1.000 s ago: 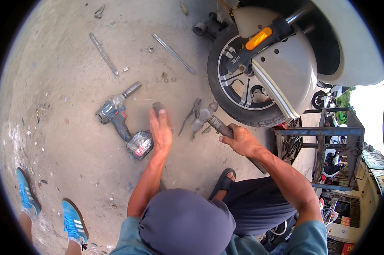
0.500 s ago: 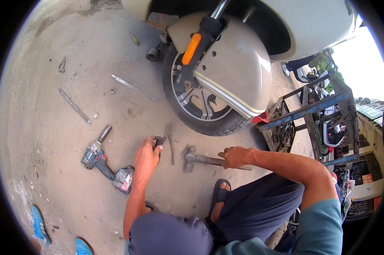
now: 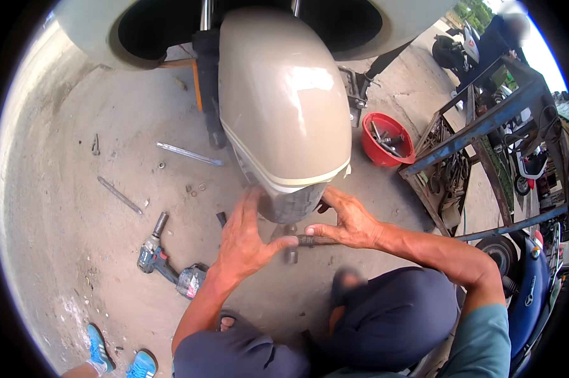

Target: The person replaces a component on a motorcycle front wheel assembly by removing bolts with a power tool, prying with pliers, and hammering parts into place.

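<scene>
In front of me, the scooter's front wheel, its tyre (image 3: 294,205) showing below a beige front fender (image 3: 281,94), points straight toward me. My left hand (image 3: 241,236) lies along the tyre's left side, fingers stretched up and thumb out. At the tyre's right side is my right hand (image 3: 350,220), its thumb extended and its fingertips partly hidden by the wheel. Both hands appear free of tools. Below the tyre a hammer (image 3: 291,255) rests on the ground, its handle passing under my right hand. A dark tool end (image 3: 221,218) sticks out beside my left hand.
An impact wrench (image 3: 165,264) lies at left, near a metal bar (image 3: 119,194) and a shiny rod (image 3: 190,153). A red bowl of tools (image 3: 388,140) stands right of the wheel, by a rusty blue metal frame (image 3: 486,135). Someone's blue shoes (image 3: 98,346) are at lower left.
The wheel and fender have swung from facing right to facing me. My right hand has let go of the hammer, and my left hand has left the dark tool; both moved to the tyre.
</scene>
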The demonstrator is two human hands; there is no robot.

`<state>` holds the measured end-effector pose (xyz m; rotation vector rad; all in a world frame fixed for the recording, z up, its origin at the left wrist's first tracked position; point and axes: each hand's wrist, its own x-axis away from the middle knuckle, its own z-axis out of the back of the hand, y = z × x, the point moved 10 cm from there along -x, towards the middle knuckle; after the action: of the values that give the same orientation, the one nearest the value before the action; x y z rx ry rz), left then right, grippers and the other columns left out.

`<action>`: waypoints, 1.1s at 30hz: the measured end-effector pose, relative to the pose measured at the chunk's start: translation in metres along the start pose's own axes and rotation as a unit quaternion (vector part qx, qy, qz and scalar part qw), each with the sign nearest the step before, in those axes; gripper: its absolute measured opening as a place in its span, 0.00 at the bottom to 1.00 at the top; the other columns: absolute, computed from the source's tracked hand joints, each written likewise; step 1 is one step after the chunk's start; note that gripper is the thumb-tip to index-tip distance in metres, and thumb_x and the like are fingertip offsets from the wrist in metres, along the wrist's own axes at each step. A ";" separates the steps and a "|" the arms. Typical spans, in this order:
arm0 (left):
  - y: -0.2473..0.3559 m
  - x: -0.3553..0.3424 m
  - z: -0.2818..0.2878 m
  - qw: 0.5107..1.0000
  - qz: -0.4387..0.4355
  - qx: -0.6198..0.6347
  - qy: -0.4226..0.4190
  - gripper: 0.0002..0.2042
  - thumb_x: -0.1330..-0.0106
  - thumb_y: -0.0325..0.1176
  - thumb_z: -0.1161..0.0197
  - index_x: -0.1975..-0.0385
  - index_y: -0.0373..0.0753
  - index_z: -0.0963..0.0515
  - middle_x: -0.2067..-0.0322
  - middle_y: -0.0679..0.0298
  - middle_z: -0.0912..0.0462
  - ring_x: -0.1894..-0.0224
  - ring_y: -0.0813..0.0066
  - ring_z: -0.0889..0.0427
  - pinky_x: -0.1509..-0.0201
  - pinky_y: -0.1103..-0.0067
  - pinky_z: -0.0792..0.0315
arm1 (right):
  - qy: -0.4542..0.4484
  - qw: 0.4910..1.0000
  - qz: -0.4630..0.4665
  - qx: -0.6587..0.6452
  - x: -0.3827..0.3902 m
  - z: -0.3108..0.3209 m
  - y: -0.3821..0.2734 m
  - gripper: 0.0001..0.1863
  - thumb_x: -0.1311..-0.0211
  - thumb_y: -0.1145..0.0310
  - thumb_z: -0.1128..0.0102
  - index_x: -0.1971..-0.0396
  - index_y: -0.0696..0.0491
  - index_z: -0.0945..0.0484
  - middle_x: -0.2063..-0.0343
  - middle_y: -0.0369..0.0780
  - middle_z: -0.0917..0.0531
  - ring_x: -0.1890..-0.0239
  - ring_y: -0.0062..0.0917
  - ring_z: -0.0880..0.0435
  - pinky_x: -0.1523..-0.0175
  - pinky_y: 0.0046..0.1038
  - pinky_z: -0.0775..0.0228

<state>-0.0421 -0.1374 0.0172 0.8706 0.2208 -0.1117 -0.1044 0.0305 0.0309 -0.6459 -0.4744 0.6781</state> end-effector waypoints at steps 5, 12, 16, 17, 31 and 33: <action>-0.020 0.003 0.033 0.969 0.093 0.178 0.146 0.59 0.52 0.54 0.16 0.29 0.27 0.48 0.36 0.46 0.31 0.34 0.56 0.30 0.29 0.66 0.36 | -0.045 0.985 0.162 0.029 -0.022 -0.010 -0.041 0.29 0.29 0.54 0.39 0.38 0.60 0.29 0.48 0.51 0.19 0.49 0.47 0.17 0.43 0.44 0.24; 0.001 -0.007 0.057 0.976 0.100 0.094 0.167 0.51 0.50 0.38 0.16 0.31 0.26 0.43 0.37 0.49 0.30 0.36 0.59 0.29 0.29 0.70 0.37 | 0.136 0.985 0.022 0.099 -0.077 0.078 0.017 0.26 0.27 0.55 0.42 0.41 0.59 0.28 0.49 0.51 0.20 0.49 0.49 0.17 0.45 0.45 0.24; -0.017 0.006 0.050 0.963 0.104 0.138 0.207 0.46 0.54 0.36 0.15 0.36 0.27 0.36 0.44 0.49 0.25 0.43 0.61 0.24 0.36 0.69 0.30 | 0.168 0.959 0.105 0.201 -0.113 0.077 0.020 0.21 0.27 0.57 0.42 0.47 0.59 0.26 0.52 0.53 0.18 0.52 0.53 0.18 0.49 0.47 0.25; -0.019 0.009 0.045 0.968 0.097 0.126 0.196 0.46 0.54 0.36 0.15 0.36 0.27 0.36 0.44 0.49 0.24 0.43 0.61 0.23 0.36 0.69 0.29 | 0.147 0.958 0.119 0.215 -0.119 0.072 0.022 0.19 0.27 0.57 0.42 0.49 0.58 0.25 0.53 0.53 0.18 0.53 0.53 0.18 0.49 0.47 0.26; -0.024 0.011 0.033 0.983 0.094 0.085 0.135 0.45 0.54 0.43 0.13 0.39 0.28 0.31 0.46 0.52 0.21 0.46 0.59 0.20 0.39 0.68 0.27 | -0.070 0.967 -0.085 -0.228 -0.151 0.049 0.082 0.26 0.21 0.48 0.50 0.68 0.57 0.21 0.77 0.35 0.24 0.76 0.21 0.30 0.68 0.27 0.35; -0.028 0.012 0.030 0.980 0.123 0.093 0.128 0.47 0.54 0.41 0.13 0.36 0.28 0.34 0.42 0.52 0.24 0.41 0.61 0.25 0.34 0.69 0.32 | -0.139 0.934 -0.114 -0.309 -0.153 0.041 0.089 0.25 0.20 0.49 0.52 0.71 0.54 0.22 0.80 0.28 0.31 0.79 0.15 0.38 0.73 0.22 0.44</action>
<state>-0.0308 -0.1787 0.0125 1.0921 0.3452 0.2157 -0.2716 -0.0074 -0.0304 -1.0727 -1.0330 0.3903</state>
